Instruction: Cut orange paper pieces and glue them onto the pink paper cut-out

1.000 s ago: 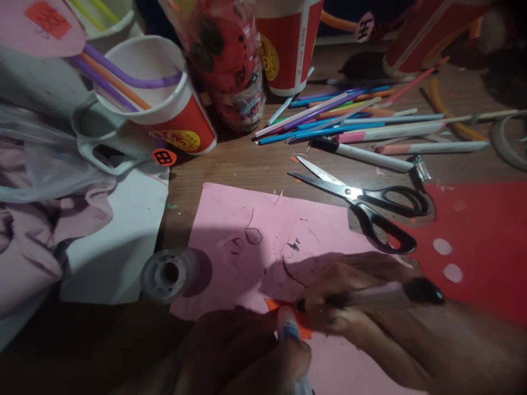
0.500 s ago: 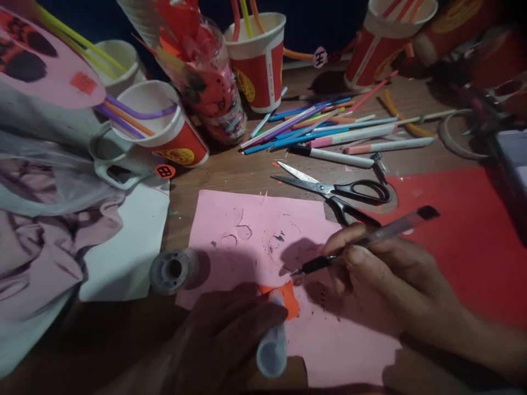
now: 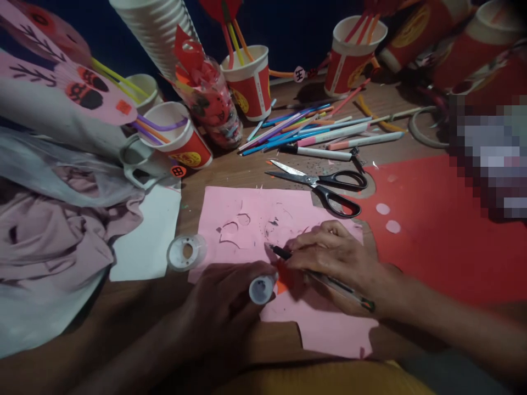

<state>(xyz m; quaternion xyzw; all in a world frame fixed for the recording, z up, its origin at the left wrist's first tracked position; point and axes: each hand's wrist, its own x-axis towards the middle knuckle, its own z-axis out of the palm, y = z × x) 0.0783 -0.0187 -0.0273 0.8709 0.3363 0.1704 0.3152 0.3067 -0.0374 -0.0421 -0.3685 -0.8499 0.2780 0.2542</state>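
My left hand (image 3: 230, 299) is closed round a small translucent plastic tube (image 3: 261, 289), its round end facing me. In my right hand (image 3: 337, 252) is a pen (image 3: 329, 280) with a clear barrel and dark grip, its tip pointing left over the pink paper. An orange paper piece (image 3: 282, 282) lies between my hands, partly hidden by them. Beneath is the pink paper (image 3: 230, 197), with cut edges, dark marks and curved outlines. A clear plastic spool-like piece (image 3: 187, 252) sits left of my left hand. Beyond my right hand rest open scissors (image 3: 315, 180) with black handles.
Several markers and straws (image 3: 304, 131) lie behind the scissors. Red paper cups (image 3: 251, 88) and a stack of white cups (image 3: 160, 27) stand at the back. Red sheets (image 3: 444, 236) lie right; white paper (image 3: 144, 247) and a cloth in plastic (image 3: 74, 214) lie left.
My right hand has moved left and turned, the pen now slanting down to the right behind its tip. My left hand has tilted the tube more end-on. The view has shifted.
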